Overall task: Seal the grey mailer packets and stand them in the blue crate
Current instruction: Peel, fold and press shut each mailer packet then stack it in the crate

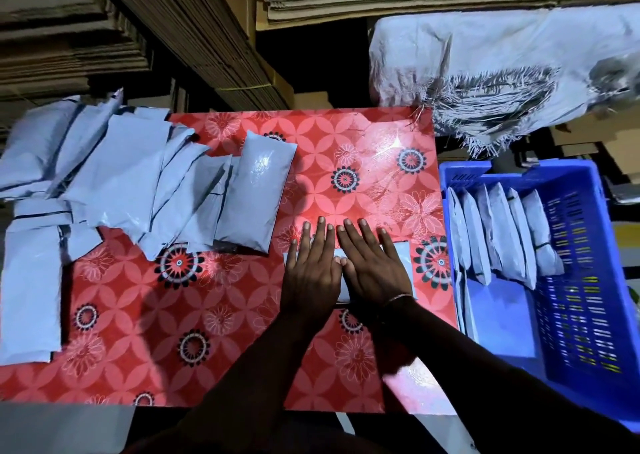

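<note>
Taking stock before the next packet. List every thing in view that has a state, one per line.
Left hand: flat, pressing the packet.
Right hand: flat, pressing the same packet.
Packet under the hands: flat on the table, mostly covered.
Loose packets: piled overlapping at the table's left.
Blue crate: partly filled.
Packets in the crate: on edge, leaning in a row.
Table: covered in red floral cloth.
</note>
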